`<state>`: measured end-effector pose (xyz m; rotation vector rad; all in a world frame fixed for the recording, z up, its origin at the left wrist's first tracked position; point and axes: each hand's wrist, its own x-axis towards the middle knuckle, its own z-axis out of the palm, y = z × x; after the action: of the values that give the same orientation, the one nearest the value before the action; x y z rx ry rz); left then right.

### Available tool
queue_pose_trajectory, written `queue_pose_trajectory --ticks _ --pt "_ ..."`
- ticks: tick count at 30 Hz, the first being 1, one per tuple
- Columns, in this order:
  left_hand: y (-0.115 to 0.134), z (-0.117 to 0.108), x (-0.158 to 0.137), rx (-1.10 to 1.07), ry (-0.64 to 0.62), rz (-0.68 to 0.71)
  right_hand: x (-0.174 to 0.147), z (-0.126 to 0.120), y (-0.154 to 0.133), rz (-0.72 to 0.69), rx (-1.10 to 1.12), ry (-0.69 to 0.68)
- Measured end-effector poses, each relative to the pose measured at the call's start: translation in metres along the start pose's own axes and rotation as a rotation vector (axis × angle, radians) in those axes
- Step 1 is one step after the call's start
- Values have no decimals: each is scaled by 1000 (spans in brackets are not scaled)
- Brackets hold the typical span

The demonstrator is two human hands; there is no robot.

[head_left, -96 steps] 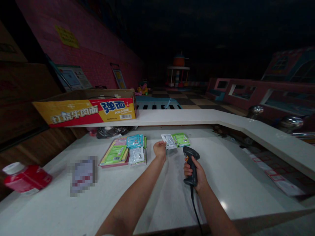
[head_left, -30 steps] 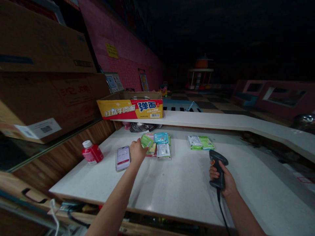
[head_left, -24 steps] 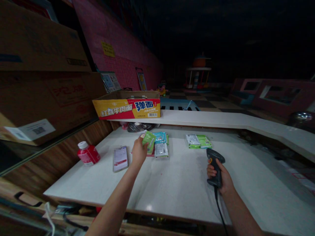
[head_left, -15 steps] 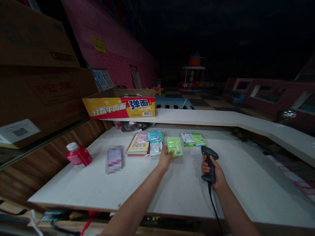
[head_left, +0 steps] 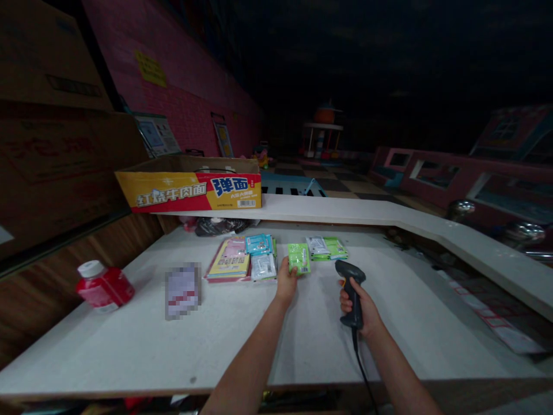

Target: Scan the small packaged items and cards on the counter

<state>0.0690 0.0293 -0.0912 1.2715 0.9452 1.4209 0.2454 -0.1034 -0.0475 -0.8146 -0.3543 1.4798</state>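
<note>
Between the thumb and fingers of my left hand (head_left: 286, 282) is a green packet (head_left: 299, 257), its barcode at the lower right corner. My right hand (head_left: 363, 305) grips a black barcode scanner (head_left: 352, 294) by its handle, a cable trailing down from it. The scanner's head is a little right of the packet and apart from it. Behind the hands lie green and silver packets (head_left: 327, 248). To the left of my left hand, blue and silver packets (head_left: 263, 266) rest beside and partly on a stack of yellow and pink packs (head_left: 228, 259).
A red bottle with a white cap (head_left: 106, 286) and a blurred-out rectangular item (head_left: 182, 291) are on the white counter (head_left: 233, 346) at left. An open noodle carton (head_left: 194, 192) stands on the raised ledge (head_left: 337, 208). Large brown boxes (head_left: 64, 155) are stacked far left.
The whole view has shifted, so most things appear further left. My left hand still holds the green packet, and my right hand still grips the scanner.
</note>
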Motion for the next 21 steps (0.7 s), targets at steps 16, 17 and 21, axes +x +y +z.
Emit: queue_pose_trajectory --ticks 16,17,21 --pt "-4 -1 2 23 -3 98 -72 44 6 -48 -672 122" --pt "-4 -1 2 13 -8 101 -72 43 6 -49 -667 121" --pt "-6 -2 2 -62 -31 93 -67 39 7 -65 -594 105"
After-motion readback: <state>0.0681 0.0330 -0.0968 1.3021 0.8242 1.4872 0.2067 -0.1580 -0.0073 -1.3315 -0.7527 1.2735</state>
